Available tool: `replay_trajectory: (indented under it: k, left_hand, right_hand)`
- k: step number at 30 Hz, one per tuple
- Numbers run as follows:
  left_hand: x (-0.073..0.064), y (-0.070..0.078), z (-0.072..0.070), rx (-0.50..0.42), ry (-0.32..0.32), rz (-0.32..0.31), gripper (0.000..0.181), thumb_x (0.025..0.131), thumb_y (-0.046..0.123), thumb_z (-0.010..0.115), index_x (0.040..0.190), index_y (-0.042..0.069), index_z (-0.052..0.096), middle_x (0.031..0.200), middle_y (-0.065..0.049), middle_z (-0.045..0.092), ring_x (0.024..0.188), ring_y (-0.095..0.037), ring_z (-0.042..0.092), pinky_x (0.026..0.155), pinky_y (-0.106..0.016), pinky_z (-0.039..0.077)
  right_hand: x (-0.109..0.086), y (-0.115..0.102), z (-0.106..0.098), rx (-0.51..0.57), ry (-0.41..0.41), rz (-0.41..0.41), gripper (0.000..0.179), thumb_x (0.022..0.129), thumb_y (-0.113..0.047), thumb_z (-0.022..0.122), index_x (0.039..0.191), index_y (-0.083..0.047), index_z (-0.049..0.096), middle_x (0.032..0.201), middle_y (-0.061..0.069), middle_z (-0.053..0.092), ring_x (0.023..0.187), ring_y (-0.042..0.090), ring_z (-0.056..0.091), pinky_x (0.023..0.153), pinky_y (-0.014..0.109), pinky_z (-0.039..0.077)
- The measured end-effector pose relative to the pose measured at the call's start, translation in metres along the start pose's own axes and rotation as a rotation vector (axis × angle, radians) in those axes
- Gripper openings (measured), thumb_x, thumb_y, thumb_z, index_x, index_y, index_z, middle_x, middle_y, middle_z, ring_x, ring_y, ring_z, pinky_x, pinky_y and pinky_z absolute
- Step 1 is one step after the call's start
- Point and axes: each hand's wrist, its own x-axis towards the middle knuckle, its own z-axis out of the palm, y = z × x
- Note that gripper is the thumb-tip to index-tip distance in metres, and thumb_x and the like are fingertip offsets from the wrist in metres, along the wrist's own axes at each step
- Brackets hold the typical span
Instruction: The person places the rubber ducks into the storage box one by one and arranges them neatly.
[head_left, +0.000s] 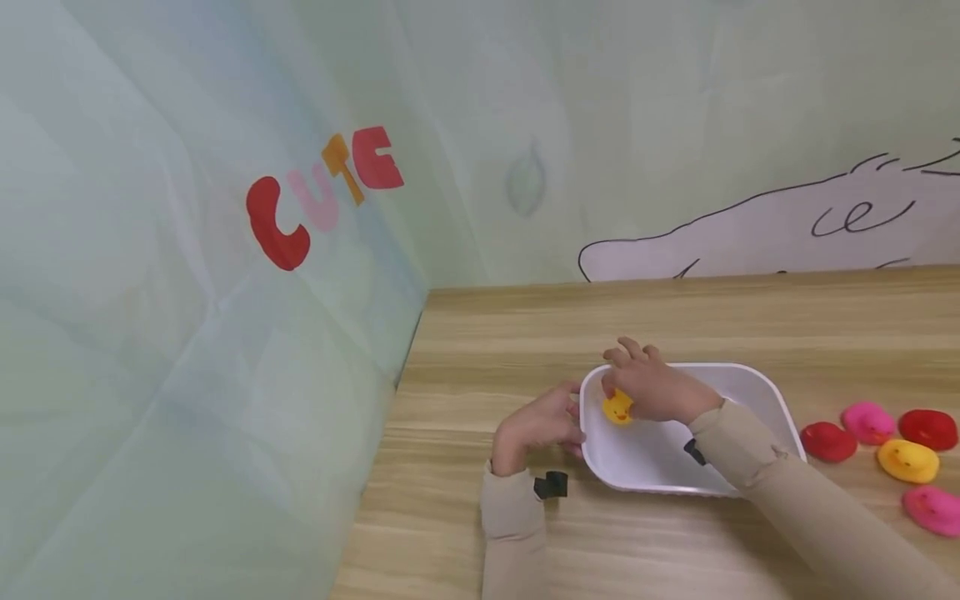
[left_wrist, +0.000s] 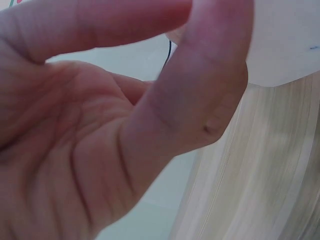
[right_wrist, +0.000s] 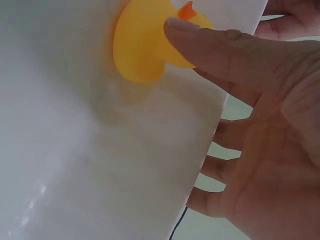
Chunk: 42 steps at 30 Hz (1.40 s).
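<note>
A yellow rubber duck (right_wrist: 142,42) with an orange beak is inside the left end of a white plastic basin (head_left: 675,479). My right hand (head_left: 660,387) pinches the duck by its head between thumb and forefinger, while its other fingers reach over the basin's rim. In the right wrist view the thumb (right_wrist: 220,52) lies across the duck's head. My left hand (head_left: 543,421) holds the left side of the basin from outside, fingers bent at the wall. The left wrist view shows its palm and bent fingers close up, with the basin's white wall (left_wrist: 285,40) beyond them.
To the right of the basin several rubber ducks lie on the wooden table (head_left: 450,500): red ones (head_left: 828,442), pink ones (head_left: 868,423) and a yellow one (head_left: 907,461). A pale cloth wall with the letters CUTE (head_left: 277,225) bounds the left side; another stands behind.
</note>
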Motion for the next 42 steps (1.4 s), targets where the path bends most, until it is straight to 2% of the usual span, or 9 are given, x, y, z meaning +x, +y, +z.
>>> replay_trajectory:
  k: [6,12,17,21,25,31,35,42]
  left_hand:
    - [0.001,0.002,0.002,0.017,-0.002,-0.010,0.072,0.082,-0.018,0.063,0.147,-0.009,0.035,0.104,-0.026,0.061,0.065,-0.022,0.064,0.069,-0.041,0.063]
    - [-0.001,0.001,0.001,0.024,0.012,-0.012,0.073,0.083,-0.017,0.064,0.148,-0.005,0.034,0.105,-0.021,0.058,0.070,-0.022,0.063,0.070,-0.038,0.062]
    - [0.002,0.000,0.001,0.003,0.005,-0.003,0.075,0.081,-0.020,0.061,0.149,-0.007,0.032,0.098,-0.017,0.057,0.067,-0.021,0.062,0.065,-0.033,0.061]
    - [0.005,0.000,0.001,-0.005,-0.005,-0.009,0.076,0.082,-0.019,0.060,0.150,-0.007,0.030,0.097,-0.018,0.056,0.066,-0.020,0.063,0.064,-0.032,0.062]
    - [0.005,-0.001,0.001,0.003,-0.004,-0.017,0.075,0.083,-0.018,0.061,0.150,-0.006,0.030,0.098,-0.019,0.056,0.065,-0.019,0.063,0.064,-0.031,0.061]
    - [0.003,-0.003,0.000,0.024,-0.017,-0.008,0.074,0.084,-0.015,0.062,0.150,-0.007,0.029,0.098,-0.019,0.057,0.065,-0.018,0.064,0.065,-0.029,0.060]
    - [0.002,-0.005,-0.002,0.018,-0.025,0.010,0.074,0.084,-0.013,0.061,0.150,-0.007,0.027,0.099,-0.018,0.057,0.066,-0.017,0.064,0.068,-0.031,0.061]
    - [0.005,-0.003,-0.002,0.012,-0.040,-0.004,0.074,0.086,-0.013,0.060,0.151,-0.007,0.026,0.103,-0.020,0.056,0.069,-0.017,0.063,0.070,-0.032,0.061]
  right_hand:
    - [-0.013,-0.001,-0.008,0.024,0.025,0.038,0.040,0.073,0.003,0.086,0.106,-0.011,0.070,0.140,0.030,0.046,0.136,0.060,0.027,0.102,0.078,0.031]
    - [-0.034,0.001,-0.029,-0.003,0.047,0.078,0.044,0.076,-0.002,0.086,0.116,-0.008,0.068,0.141,0.029,0.046,0.137,0.058,0.028,0.103,0.078,0.030]
    - [-0.060,0.011,-0.047,0.006,0.072,0.144,0.042,0.081,-0.011,0.084,0.119,-0.006,0.067,0.141,0.030,0.046,0.135,0.058,0.029,0.101,0.079,0.029]
    - [-0.084,0.026,-0.054,0.024,0.099,0.205,0.039,0.086,-0.020,0.081,0.119,-0.006,0.066,0.139,0.032,0.047,0.133,0.058,0.028,0.099,0.081,0.027]
    - [-0.108,0.042,-0.059,0.038,0.089,0.273,0.041,0.087,-0.023,0.080,0.121,-0.004,0.066,0.138,0.034,0.047,0.132,0.058,0.028,0.099,0.082,0.025]
    - [-0.149,0.071,-0.056,0.039,0.074,0.355,0.039,0.086,-0.017,0.079,0.121,-0.003,0.067,0.136,0.037,0.048,0.127,0.062,0.029,0.095,0.084,0.027]
    - [-0.174,0.091,-0.049,0.022,0.072,0.399,0.037,0.082,-0.015,0.081,0.115,-0.005,0.070,0.132,0.038,0.048,0.123,0.065,0.032,0.090,0.086,0.029]
    - [-0.196,0.110,-0.023,0.058,0.068,0.469,0.036,0.074,-0.017,0.086,0.105,-0.007,0.072,0.130,0.040,0.047,0.119,0.066,0.032,0.087,0.084,0.030]
